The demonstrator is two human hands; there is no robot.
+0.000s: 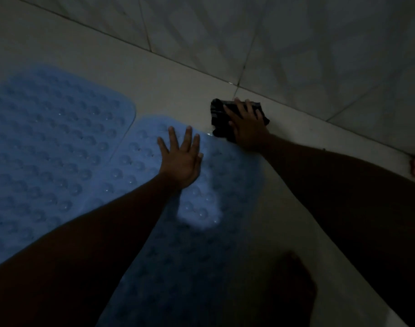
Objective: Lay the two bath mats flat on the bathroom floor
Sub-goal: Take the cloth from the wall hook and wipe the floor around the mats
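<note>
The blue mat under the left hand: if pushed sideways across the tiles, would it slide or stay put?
The nearer blue mat lies limp and flat on the floor tiles, so it is probably floppy and would buckle rather than glide. Its bubbled surface suggests suction cups, likely gripping. The left hand pressing with spread fingers would pin it further.

We see two pale blue rubber bath mats with round suction bumps lying on the grey tiled floor [178,74]: the left mat [48,142] and the right mat [201,232], edges meeting. The left hand [181,159] lies spread flat on the right mat. The right hand [245,125] presses a dark checked cloth [217,114] onto the floor beside the tiled wall [296,43].
</note>
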